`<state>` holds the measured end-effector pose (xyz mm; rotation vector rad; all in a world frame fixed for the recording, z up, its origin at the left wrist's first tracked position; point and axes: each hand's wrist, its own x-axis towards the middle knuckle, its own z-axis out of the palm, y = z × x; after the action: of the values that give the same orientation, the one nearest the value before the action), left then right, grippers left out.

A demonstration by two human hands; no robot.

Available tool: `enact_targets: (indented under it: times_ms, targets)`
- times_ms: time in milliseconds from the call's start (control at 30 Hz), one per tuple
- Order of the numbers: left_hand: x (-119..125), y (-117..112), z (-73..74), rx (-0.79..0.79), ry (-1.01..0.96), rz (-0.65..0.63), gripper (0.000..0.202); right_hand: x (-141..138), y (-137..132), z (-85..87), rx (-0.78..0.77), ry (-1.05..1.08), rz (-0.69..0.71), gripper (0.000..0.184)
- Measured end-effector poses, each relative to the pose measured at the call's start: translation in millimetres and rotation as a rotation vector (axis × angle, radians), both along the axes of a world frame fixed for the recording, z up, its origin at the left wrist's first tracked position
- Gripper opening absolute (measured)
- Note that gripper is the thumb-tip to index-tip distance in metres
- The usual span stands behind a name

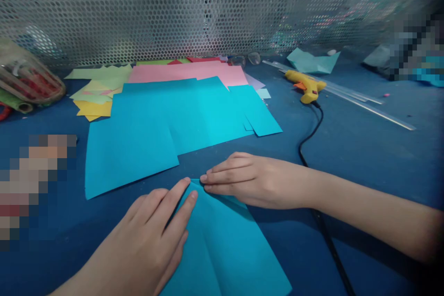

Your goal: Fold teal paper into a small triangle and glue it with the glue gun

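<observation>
A turquoise sheet of paper [229, 249] lies on the blue table in front of me, its far corners folded in to a point. My left hand [152, 236] lies flat on its left side, fingers stretched toward the point. My right hand [246, 180] comes in from the right, fingers together and pressed flat on the paper's right fold at the tip. Neither hand grips anything.
Beyond the hands lie larger turquoise sheets [166, 120], pink sheets [194, 73] and yellow and green sheets [95, 92]. A yellow glue gun [307, 85] with a black cord [308, 141] and clear glue sticks [364, 104] lie at right. A perforated metal screen [208, 4] backs the table.
</observation>
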<state>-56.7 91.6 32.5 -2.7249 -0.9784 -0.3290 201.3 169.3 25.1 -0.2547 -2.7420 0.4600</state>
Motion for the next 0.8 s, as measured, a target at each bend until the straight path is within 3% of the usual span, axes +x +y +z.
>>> enact_targets:
  times_ms: [267, 500, 800]
  targets:
    - [-7.3, -2.3, -5.3, -0.150, -0.073, 0.040, 0.042, -0.6, 0.9, 1.8, -0.011, 0.003, 0.006, 0.034]
    - [-1.5, 1.5, 3.2, 0.047, 0.075, -0.104, 0.046, -1.2, -0.2, 1.4, 0.009, 0.008, -0.005, 0.036]
    - [-4.0, 1.5, 1.2, 0.032, 0.054, -0.091, 0.045, -2.3, -1.5, 3.4, 0.024, 0.022, -0.016, 0.034]
